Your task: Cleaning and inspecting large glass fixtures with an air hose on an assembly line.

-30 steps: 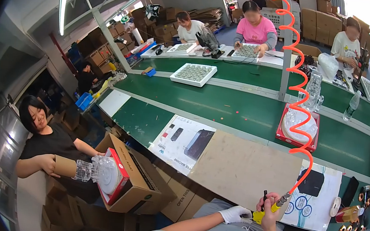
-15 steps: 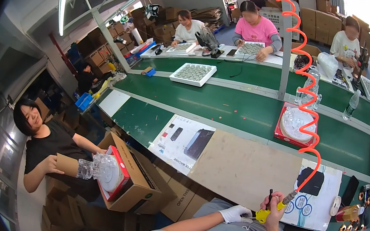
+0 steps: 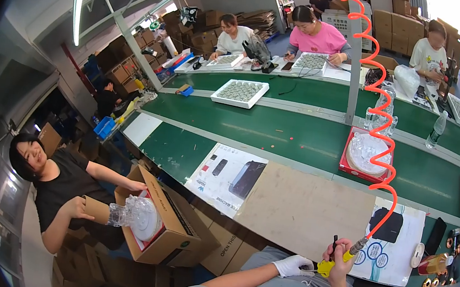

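My right hand (image 3: 341,263), bare, is wrapped round a yellow air blow gun (image 3: 324,268) near the bench's front edge. An orange coiled hose (image 3: 385,186) runs up from the gun's metal fitting. My left hand (image 3: 292,266), in a white glove, is closed at the thin nozzle's tip, in front of my grey clothing. Its fingertips are partly hidden. Just beyond my hands lies a tan cardboard sheet (image 3: 308,206) on the bench, with a printed white sheet (image 3: 400,242) to its right.
At left a co-worker lowers a red tray with a round clear plastic piece (image 3: 145,219) into an open carton (image 3: 172,250). The green bench (image 3: 232,122) holds another red tray (image 3: 347,162), a white parts tray (image 3: 240,92), a bottle (image 3: 437,130) and a tape roll (image 3: 417,255). A post (image 3: 355,72) stands behind.
The co-worker at left has leaned down, and the red tray has sunk deeper into the carton. The person in pink across the bench has shifted slightly. My hands have hardly moved.
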Motion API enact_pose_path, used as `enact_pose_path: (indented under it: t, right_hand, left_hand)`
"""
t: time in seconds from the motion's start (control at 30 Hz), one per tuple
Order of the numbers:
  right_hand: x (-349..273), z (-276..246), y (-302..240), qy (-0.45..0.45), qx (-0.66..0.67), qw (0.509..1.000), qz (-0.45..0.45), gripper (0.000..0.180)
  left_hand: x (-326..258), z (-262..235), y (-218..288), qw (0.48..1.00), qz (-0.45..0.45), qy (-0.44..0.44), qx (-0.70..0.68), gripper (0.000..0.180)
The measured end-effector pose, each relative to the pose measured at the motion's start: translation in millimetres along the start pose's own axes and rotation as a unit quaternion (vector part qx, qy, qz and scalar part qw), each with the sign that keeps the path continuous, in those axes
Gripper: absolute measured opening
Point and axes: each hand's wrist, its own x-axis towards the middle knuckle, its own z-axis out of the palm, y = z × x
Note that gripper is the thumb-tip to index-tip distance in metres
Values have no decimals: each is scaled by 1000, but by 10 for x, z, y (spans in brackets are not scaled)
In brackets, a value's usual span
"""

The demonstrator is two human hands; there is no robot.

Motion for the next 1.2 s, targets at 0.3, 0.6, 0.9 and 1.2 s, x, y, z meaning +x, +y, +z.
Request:
enact_pose_path:
  t: [0.3,0.6,0.9,1.2]
  right_hand:
    - [-32,27,-28,-25,-4,1000,-3,11]
    - [-23,60,-38,-13,-7,1000,-19,9]
    - [-32,-85,-8,12,7,1000,-21,11]
    - [54,-445,-43,104,37,994,-3,19]
  left_hand:
    - [-26,8,-21,1000,2,5,3,28]
    - [-12,-22,-16,1000,-3,-5,-10,28]
    - [-52,-16,94,1000,-1,4,14,28]
    - [-321,-341,618,998,-55,36,15,54]
